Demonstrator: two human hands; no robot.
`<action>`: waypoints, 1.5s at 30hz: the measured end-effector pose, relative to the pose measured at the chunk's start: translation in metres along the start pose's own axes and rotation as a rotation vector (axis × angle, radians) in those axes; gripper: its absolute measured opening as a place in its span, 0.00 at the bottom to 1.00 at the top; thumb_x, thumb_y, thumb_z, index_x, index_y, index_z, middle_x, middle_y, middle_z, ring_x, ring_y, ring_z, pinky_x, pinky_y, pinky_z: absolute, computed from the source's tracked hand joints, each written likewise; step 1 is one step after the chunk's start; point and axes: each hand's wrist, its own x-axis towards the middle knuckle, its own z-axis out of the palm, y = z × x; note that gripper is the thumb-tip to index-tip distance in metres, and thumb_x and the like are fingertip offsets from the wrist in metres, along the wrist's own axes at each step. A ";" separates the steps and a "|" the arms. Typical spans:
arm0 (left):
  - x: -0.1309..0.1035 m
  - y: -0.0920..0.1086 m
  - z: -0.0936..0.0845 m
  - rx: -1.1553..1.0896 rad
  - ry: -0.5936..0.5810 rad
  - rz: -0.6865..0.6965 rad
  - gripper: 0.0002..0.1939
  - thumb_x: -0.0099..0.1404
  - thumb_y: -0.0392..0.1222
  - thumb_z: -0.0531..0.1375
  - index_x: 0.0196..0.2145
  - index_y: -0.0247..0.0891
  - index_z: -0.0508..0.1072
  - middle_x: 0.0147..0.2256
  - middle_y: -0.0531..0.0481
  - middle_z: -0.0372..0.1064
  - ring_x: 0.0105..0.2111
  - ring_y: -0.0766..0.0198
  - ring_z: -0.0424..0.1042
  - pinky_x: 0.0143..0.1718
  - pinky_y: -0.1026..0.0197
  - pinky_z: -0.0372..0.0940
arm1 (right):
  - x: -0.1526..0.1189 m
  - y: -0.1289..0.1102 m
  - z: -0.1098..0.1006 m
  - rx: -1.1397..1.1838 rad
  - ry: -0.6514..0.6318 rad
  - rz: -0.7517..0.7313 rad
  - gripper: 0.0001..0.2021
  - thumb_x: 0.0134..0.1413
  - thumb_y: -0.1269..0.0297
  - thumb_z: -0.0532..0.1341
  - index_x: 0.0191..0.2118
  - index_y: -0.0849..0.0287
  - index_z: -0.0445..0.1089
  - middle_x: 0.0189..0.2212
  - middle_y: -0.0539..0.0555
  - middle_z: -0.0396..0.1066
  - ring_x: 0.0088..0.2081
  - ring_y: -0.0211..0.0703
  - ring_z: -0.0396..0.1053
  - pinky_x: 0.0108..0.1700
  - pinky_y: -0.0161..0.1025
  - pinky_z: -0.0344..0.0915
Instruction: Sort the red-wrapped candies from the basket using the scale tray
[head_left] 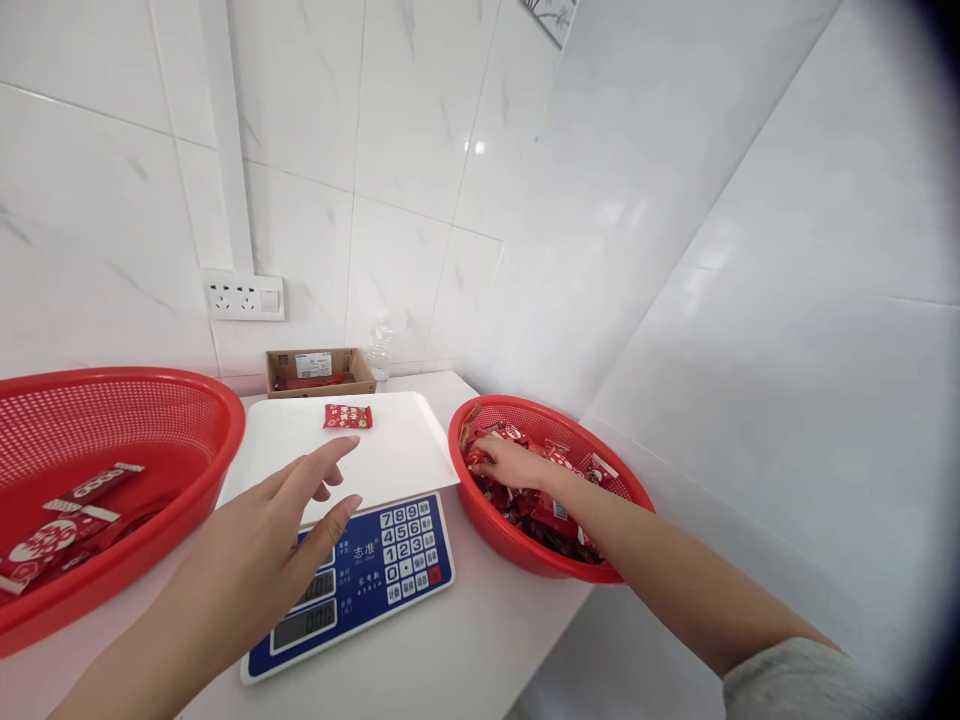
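My left hand (300,510) hovers over the near part of the scale's white pan (405,450), its fingers apart and holding nothing. On the pan, beyond my fingertips, lies one small red snack packet (348,416). The scale's blue keypad panel (367,555) is partly covered by this hand. My right hand (510,462) reaches into the right red plastic basket (487,520), which is filled with red snack packets (555,510). Its fingers are curled on a red packet (475,456) at the basket's left side; the fingertips are partly hidden.
A larger red basket (225,430) stands at the left with several long red packets (60,540). Behind the scale are a small cardboard box (322,370) and a clear plastic bottle (380,350). White walls border the table (480,610) at the back and right.
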 end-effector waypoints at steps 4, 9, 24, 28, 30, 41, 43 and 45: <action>0.000 0.003 -0.001 0.018 0.000 -0.022 0.26 0.66 0.59 0.44 0.59 0.50 0.57 0.39 0.48 0.73 0.25 0.59 0.73 0.28 0.57 0.66 | -0.003 0.004 -0.012 0.075 0.091 0.045 0.06 0.53 0.63 0.57 0.28 0.57 0.61 0.29 0.51 0.68 0.30 0.41 0.65 0.32 0.37 0.59; -0.001 0.006 0.000 0.037 0.008 -0.016 0.25 0.67 0.58 0.43 0.59 0.51 0.58 0.40 0.49 0.73 0.27 0.58 0.74 0.28 0.58 0.65 | -0.004 0.007 -0.025 0.178 0.171 0.076 0.13 0.53 0.54 0.55 0.25 0.57 0.56 0.24 0.46 0.61 0.26 0.38 0.61 0.28 0.35 0.57; 0.005 0.000 -0.005 0.048 -0.061 -0.003 0.25 0.67 0.56 0.44 0.59 0.50 0.57 0.41 0.50 0.73 0.33 0.56 0.75 0.31 0.58 0.66 | 0.020 -0.041 -0.027 0.090 0.262 -0.035 0.18 0.59 0.50 0.48 0.26 0.58 0.59 0.29 0.51 0.65 0.31 0.41 0.63 0.33 0.36 0.58; 0.005 0.002 -0.013 0.058 -0.040 -0.034 0.25 0.67 0.56 0.45 0.60 0.49 0.56 0.40 0.49 0.73 0.34 0.56 0.75 0.30 0.58 0.66 | 0.036 -0.090 -0.010 0.050 0.163 -0.188 0.16 0.58 0.54 0.53 0.24 0.58 0.61 0.32 0.52 0.65 0.32 0.40 0.64 0.36 0.37 0.58; 0.005 0.002 -0.016 0.064 -0.036 -0.054 0.25 0.67 0.56 0.45 0.59 0.49 0.57 0.40 0.49 0.73 0.33 0.57 0.75 0.30 0.58 0.66 | 0.043 -0.111 -0.001 0.042 0.099 -0.246 0.15 0.57 0.55 0.54 0.25 0.58 0.65 0.33 0.52 0.66 0.32 0.40 0.65 0.36 0.37 0.59; 0.005 -0.009 -0.018 0.115 -0.155 0.007 0.22 0.68 0.50 0.45 0.58 0.48 0.60 0.46 0.47 0.71 0.41 0.54 0.73 0.37 0.55 0.67 | 0.050 -0.127 0.004 -0.034 0.046 -0.321 0.15 0.58 0.74 0.52 0.48 0.57 0.69 0.51 0.56 0.65 0.47 0.45 0.67 0.49 0.43 0.62; 0.005 -0.011 -0.017 0.130 -0.189 0.034 0.22 0.68 0.49 0.46 0.59 0.48 0.60 0.47 0.46 0.71 0.41 0.54 0.73 0.38 0.54 0.67 | 0.047 -0.125 0.003 -0.044 0.045 -0.323 0.17 0.59 0.73 0.51 0.52 0.57 0.67 0.55 0.57 0.62 0.50 0.47 0.65 0.50 0.44 0.61; 0.004 -0.011 -0.017 0.131 -0.192 0.038 0.22 0.68 0.48 0.46 0.59 0.48 0.60 0.47 0.46 0.71 0.42 0.53 0.73 0.38 0.54 0.67 | 0.045 -0.127 0.004 -0.056 0.042 -0.333 0.17 0.60 0.69 0.52 0.54 0.57 0.65 0.57 0.58 0.60 0.51 0.49 0.65 0.50 0.45 0.61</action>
